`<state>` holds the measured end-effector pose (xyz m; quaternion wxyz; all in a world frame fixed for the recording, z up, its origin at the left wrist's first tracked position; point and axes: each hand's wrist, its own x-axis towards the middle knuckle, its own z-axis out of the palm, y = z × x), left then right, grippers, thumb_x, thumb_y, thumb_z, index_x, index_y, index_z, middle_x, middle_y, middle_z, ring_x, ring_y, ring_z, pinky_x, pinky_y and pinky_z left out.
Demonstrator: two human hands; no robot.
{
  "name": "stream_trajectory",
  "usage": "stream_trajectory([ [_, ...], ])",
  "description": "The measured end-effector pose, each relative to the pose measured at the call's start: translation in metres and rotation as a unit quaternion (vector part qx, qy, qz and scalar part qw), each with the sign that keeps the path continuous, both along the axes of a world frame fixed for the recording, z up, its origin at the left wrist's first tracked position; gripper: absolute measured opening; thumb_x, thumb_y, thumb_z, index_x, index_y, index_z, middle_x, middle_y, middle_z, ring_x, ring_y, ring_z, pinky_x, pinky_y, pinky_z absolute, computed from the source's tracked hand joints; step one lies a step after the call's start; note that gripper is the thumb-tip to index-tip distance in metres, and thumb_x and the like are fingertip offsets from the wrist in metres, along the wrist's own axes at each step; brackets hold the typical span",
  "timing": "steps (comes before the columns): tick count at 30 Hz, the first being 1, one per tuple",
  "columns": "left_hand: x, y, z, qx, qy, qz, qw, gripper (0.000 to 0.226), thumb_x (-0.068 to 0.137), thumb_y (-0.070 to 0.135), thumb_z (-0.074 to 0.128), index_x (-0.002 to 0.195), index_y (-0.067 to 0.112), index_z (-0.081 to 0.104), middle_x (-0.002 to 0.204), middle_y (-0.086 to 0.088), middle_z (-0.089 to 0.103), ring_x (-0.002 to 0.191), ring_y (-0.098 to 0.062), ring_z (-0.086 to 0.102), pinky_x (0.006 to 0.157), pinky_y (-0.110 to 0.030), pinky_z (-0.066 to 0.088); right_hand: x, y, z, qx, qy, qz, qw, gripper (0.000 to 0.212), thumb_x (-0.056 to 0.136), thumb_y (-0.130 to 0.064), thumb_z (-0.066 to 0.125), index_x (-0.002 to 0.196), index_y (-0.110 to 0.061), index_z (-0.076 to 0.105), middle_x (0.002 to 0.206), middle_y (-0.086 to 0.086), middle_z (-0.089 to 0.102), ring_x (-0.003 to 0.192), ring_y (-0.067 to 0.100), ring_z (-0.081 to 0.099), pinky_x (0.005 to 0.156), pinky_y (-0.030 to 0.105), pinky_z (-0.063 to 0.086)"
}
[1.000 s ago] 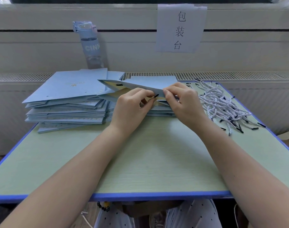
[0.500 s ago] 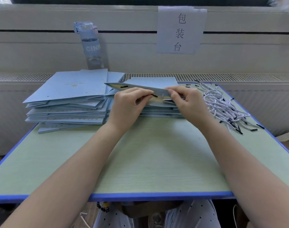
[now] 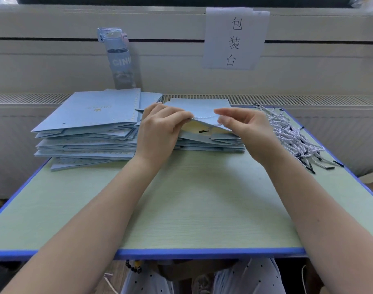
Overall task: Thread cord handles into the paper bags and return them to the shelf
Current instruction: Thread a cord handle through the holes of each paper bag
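Paper bag [image 3: 200, 109], pale blue, lies on the right-hand stack of flat bags [image 3: 211, 144] at the middle of the frame, on the green desk [image 3: 202, 198]. Its mouth faces the lower edge of the frame and its bottom points to the upper edge. The long axis of the mouth runs left to right.

The left hand [image 3: 160, 132] pinches the left part of the raised upper wall's rim. The right hand [image 3: 247, 128] has its thumb at the rim's right part, its forefinger straight above and its other fingers loosely curled. Whether it pinches anything I cannot tell.

Half a second ago both hands were pressed close at the rim around a black tip. Now they have parted, and a white cord [image 3: 204, 118] sags in a shallow loop across the wall's outer face. A black tip [image 3: 203, 131] lies inside on the cream lining. This wall's handle looks threaded.
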<state>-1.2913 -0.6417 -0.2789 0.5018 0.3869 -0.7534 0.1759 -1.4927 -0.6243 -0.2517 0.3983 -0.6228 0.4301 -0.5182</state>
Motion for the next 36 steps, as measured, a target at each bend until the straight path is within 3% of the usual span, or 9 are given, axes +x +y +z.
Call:
stream_trajectory([
  [5,0.001,-0.001,0.001,0.014,-0.006,-0.003,1.0,0.016,0.089,0.012,0.058,0.088,0.011,0.074,0.085,0.0,0.072,0.077,-0.025,0.062,0.083,-0.028,0.035,-0.008,-0.005,0.003,0.064,-0.166,-0.018,0.984,0.015,0.088,-0.007,0.061,0.088,-0.018,0.07,0.072,-0.01,0.066,0.069,0.002,0.059,0.077,0.028,0.052],
  [13,-0.002,0.0,0.001,0.003,-0.009,0.01,1.0,0.017,0.09,0.018,0.058,0.087,0.013,0.074,0.085,0.002,0.072,0.081,-0.024,0.063,0.084,-0.027,0.032,-0.005,-0.005,0.003,0.073,-0.181,-0.057,0.979,0.015,0.089,-0.005,0.059,0.089,-0.017,0.069,0.078,-0.008,0.064,0.071,0.003,0.057,0.076,0.026,0.053],
  [19,0.007,-0.003,0.003,0.041,-0.171,-0.025,0.984,0.045,0.076,0.054,0.063,0.104,0.02,0.07,0.1,0.005,0.068,0.096,-0.018,0.055,0.083,-0.029,0.035,-0.008,-0.008,0.001,0.089,-0.166,-0.079,0.979,0.014,0.09,-0.006,0.059,0.089,-0.016,0.068,0.082,-0.002,0.06,0.077,0.012,0.052,0.075,0.03,0.054],
  [21,0.007,-0.003,0.002,0.046,-0.18,-0.029,0.982,0.034,0.079,0.045,0.059,0.099,0.02,0.072,0.096,0.005,0.071,0.088,-0.022,0.062,0.076,-0.03,0.042,-0.008,-0.01,0.0,0.061,-0.131,-0.093,0.985,0.014,0.09,-0.006,0.06,0.088,-0.017,0.069,0.082,-0.002,0.063,0.077,0.01,0.055,0.072,0.027,0.053],
  [23,0.005,-0.001,-0.001,0.043,-0.17,-0.033,0.984,0.022,0.083,0.035,0.058,0.088,0.022,0.076,0.086,0.009,0.073,0.076,-0.02,0.065,0.064,-0.028,0.05,-0.006,-0.012,-0.005,-0.019,0.006,-0.147,0.989,0.015,0.089,-0.008,0.06,0.09,-0.019,0.07,0.084,-0.003,0.065,0.075,0.01,0.058,0.073,0.026,0.051],
  [25,0.003,0.0,-0.002,0.049,-0.16,-0.027,0.986,0.022,0.086,0.034,0.057,0.079,0.026,0.076,0.079,0.013,0.073,0.067,-0.017,0.065,0.051,-0.028,0.051,-0.003,-0.015,-0.012,-0.106,0.193,-0.199,0.955,0.019,0.087,-0.008,0.058,0.093,-0.018,0.072,0.089,-0.002,0.062,0.073,0.014,0.057,0.074,0.019,0.043],
  [28,0.003,0.001,-0.004,0.069,-0.151,-0.02,0.986,0.027,0.086,0.037,0.053,0.076,0.029,0.076,0.077,0.016,0.072,0.065,-0.016,0.066,0.047,-0.028,0.05,-0.004,-0.018,-0.018,-0.099,0.345,-0.208,0.91,0.023,0.087,-0.006,0.053,0.099,-0.009,0.073,0.097,0.01,0.06,0.087,0.024,0.056,0.073,0.017,0.031],
  [31,0.003,0.0,-0.006,0.085,-0.134,-0.008,0.987,0.021,0.084,0.037,0.058,0.077,0.029,0.076,0.077,0.014,0.073,0.066,-0.017,0.067,0.048,-0.032,0.052,-0.015,-0.021,-0.018,-0.041,0.367,-0.226,0.901,0.028,0.087,-0.004,0.049,0.103,-0.007,0.072,0.105,0.015,0.067,0.1,0.026,0.057,0.079,0.021,0.034],
  [36,0.0,-0.002,-0.005,0.059,-0.032,0.02,0.998,0.011,0.081,0.022,0.067,0.082,0.016,0.077,0.074,0.002,0.073,0.062,-0.02,0.068,0.051,-0.031,0.053,-0.02,-0.022,-0.012,-0.069,0.255,-0.314,0.912,0.023,0.089,-0.008,0.047,0.105,-0.006,0.063,0.097,0.009,0.064,0.081,0.021,0.052,0.065,0.018,0.026],
])
